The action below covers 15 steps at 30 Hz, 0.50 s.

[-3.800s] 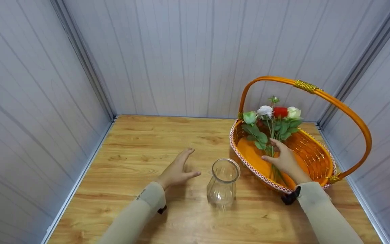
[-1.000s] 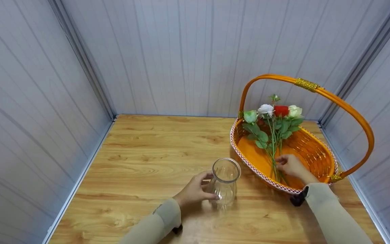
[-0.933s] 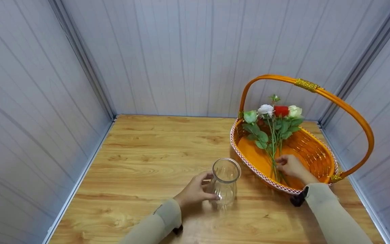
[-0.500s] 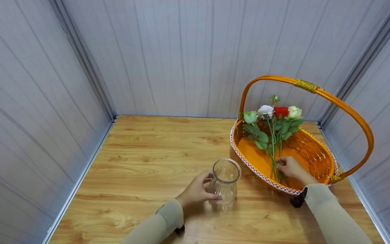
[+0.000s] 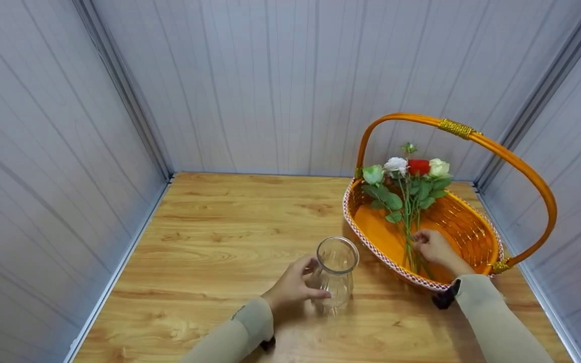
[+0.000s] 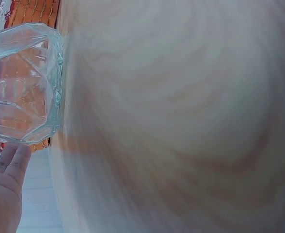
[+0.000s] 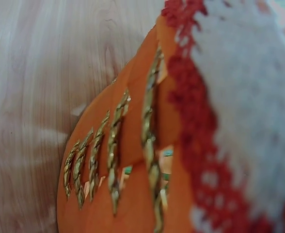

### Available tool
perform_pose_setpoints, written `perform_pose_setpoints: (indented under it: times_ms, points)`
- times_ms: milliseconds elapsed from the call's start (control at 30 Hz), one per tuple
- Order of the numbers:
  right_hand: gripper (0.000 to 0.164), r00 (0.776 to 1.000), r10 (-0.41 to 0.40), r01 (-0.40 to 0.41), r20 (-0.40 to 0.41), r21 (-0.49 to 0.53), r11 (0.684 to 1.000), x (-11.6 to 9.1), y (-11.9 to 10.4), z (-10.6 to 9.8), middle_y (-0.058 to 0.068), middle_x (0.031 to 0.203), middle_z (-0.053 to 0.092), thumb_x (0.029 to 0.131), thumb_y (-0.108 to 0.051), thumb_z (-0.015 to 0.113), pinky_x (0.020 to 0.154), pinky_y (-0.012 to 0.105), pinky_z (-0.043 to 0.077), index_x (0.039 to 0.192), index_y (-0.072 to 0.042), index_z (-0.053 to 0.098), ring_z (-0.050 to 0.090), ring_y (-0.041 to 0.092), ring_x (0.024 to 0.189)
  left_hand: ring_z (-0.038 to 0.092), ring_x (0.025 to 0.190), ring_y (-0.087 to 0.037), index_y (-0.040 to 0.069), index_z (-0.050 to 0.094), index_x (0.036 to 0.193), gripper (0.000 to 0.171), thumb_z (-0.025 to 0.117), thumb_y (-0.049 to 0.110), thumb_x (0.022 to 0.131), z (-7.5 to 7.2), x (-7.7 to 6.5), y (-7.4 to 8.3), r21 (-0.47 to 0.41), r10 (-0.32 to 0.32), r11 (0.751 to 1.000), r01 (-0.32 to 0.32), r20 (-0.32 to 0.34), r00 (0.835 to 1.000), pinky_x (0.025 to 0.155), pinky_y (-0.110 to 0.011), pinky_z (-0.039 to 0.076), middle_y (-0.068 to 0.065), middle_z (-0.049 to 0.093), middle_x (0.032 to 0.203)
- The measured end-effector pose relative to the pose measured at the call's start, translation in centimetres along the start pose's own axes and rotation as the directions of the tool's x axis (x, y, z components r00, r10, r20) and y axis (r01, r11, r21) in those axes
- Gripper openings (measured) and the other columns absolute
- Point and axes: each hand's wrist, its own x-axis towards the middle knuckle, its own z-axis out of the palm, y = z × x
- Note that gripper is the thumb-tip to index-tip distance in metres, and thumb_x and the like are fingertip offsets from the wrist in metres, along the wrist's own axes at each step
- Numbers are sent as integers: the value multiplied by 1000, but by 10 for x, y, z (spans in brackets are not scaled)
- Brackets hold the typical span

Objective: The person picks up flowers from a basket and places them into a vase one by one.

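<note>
On the table stands a clear glass vase point(image 5: 337, 287) with a round rim, upright; its faceted base point(image 6: 23, 87) shows in the left wrist view. My left hand point(image 5: 293, 283) holds the vase from its left side, thumb in front and fingers behind. Artificial roses point(image 5: 419, 167), white, red, cream and pale green, lean in an orange oval basket point(image 5: 472, 237). Low on their green stems, my right hand point(image 5: 437, 250) pinches a rose stem; which one I cannot tell. The right wrist view shows only the basket's outer wall point(image 7: 128, 165), not the hand.
The basket's tall handle point(image 5: 517, 156), wrapped with gold cord, arches over the roses. Its rim point(image 5: 381, 254) has red and white trim and stands right of the vase. Pale panel walls point(image 5: 290, 85) enclose the wooden table point(image 5: 220, 212) at the back and both sides.
My left hand has moved right and taken hold of the vase. My right hand has slid lower along the stems. Lately the leaves on the left of the bunch have shifted slightly.
</note>
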Motion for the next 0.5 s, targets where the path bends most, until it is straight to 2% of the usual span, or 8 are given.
perform_pose_setpoints:
  times_ms: [167, 367, 500]
  points:
    - [25, 998, -14, 14, -62, -1, 1000, 0, -2, 1, 15, 98, 65, 102, 1, 59, 72, 31, 50, 122, 14, 65, 56, 20, 85, 57, 145, -31, 5, 58, 147, 76, 97, 20, 84, 1, 0, 0, -14, -8, 1000, 8, -1, 1000, 130, -56, 41, -13, 66, 147]
    - [26, 993, -50, 56, -110, 54, 997, -1, -7, 0, 16, 100, 65, 106, 2, 57, 69, 26, 48, 127, 15, 63, 55, 18, 86, 60, 141, -31, 3, 58, 145, 77, 97, 22, 83, -1, 1, 0, 11, 10, 1000, -10, 5, 1000, 127, -54, 45, -16, 65, 145]
    - [24, 985, -71, 84, -158, 82, 993, -2, -10, 1, 19, 104, 66, 106, 2, 58, 70, 23, 48, 127, 13, 64, 55, 15, 87, 59, 142, -30, 4, 57, 147, 78, 97, 25, 83, -1, 1, 1, 15, -10, 1000, 10, 9, 1000, 128, -53, 44, -14, 65, 147]
